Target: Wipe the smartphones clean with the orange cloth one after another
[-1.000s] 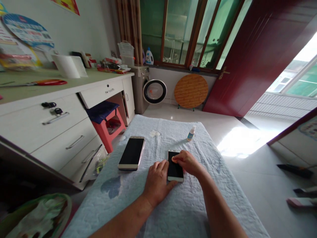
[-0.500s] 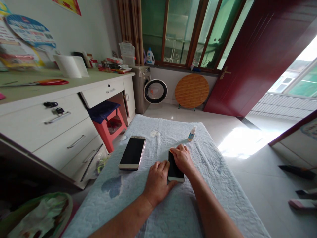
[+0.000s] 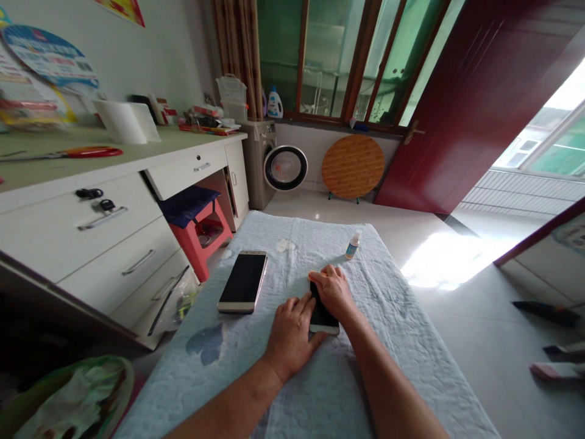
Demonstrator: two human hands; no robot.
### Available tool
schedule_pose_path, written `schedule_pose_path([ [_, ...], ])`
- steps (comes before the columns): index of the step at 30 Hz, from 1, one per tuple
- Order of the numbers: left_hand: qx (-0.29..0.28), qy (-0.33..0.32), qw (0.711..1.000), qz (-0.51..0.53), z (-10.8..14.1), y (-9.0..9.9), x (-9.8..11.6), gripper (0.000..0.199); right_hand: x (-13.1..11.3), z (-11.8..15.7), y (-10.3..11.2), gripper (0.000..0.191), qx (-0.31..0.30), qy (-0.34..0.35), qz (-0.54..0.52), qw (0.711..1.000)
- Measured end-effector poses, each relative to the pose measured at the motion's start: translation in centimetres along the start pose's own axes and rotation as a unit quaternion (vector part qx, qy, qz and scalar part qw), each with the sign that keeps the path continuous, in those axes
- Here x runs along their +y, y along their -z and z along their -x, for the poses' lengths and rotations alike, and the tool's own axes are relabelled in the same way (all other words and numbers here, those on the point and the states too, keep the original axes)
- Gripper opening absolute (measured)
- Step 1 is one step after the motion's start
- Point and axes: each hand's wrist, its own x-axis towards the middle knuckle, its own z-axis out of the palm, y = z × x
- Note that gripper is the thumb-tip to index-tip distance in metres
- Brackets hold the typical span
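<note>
A smartphone [image 3: 322, 318] with a dark screen lies face up on the light blue cloth [image 3: 393, 366] in front of me. My left hand [image 3: 292, 326] grips its left side, thumb at the bottom edge and fingers along the side. Over the upper part of the screen, my right hand [image 3: 333, 289] is closed and pressed down. A bit of something orange [image 3: 312, 276] pokes out at its fingertips; most of it is hidden. To the left lies a larger gold-framed smartphone [image 3: 244, 281], screen dark. Beyond my right hand stands a small spray bottle [image 3: 352, 245].
The cloth covers a table whose right edge borders the tiled floor [image 3: 439, 347]. On the left are a white desk [image 3: 105, 244], a red stool [image 3: 201, 244] and a waste bin [image 3: 125, 378]. A washing machine [image 3: 258, 158] with its door open stands at the back.
My right hand has slid slightly left along the top of the phone, and more of the orange thing shows. My left hand keeps its hold; the view has shifted a little.
</note>
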Motion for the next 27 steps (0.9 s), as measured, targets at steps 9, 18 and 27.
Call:
schedule_pose_path([
  [9, -0.001, 0.008, 1.000, 0.013, -0.1, 0.0, 0.0, 0.065, 2.1, 0.5, 0.8, 0.027, 0.012, -0.073, 0.008, 0.997],
  [18, -0.005, 0.005, 1.000, 0.008, -0.1, 0.0, 0.0, 0.066, 2.3, 0.6, 1.0, 0.025, 0.031, -0.110, 0.021, 0.993],
  [27, -0.016, 0.002, 1.000, 0.018, -0.1, 0.7, 0.2, 0.061, -0.4, 0.3, 0.4, 0.020, -0.002, -0.021, 0.022, 1.000],
])
